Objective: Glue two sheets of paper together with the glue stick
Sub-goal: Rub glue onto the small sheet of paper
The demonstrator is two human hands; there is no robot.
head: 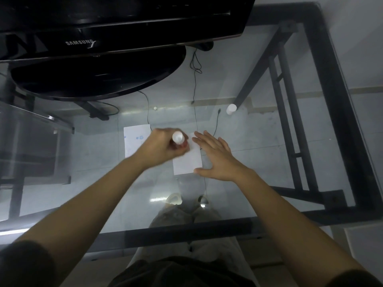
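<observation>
**Head view: glue stick over right sheet, flat hand pinning it**

Head camera is looking down through a glass counter (259,141). Left hand (163,147) is closing its grip around the glue stick (178,138), holding it roughly upright over the upper left corner of the right sheet (187,162); the hand is motion-blurred, so contact between the stick's tip and the paper cannot be told. Right hand (215,156) is lying flat with fingers spread, holding nothing, pressing on the right edge of that sheet. A second sheet (135,139) is lying just left, partly under the left wrist. A white cap (231,109) is sitting well apart, far right. A monitor (103,38) is standing at the far edge.
</observation>
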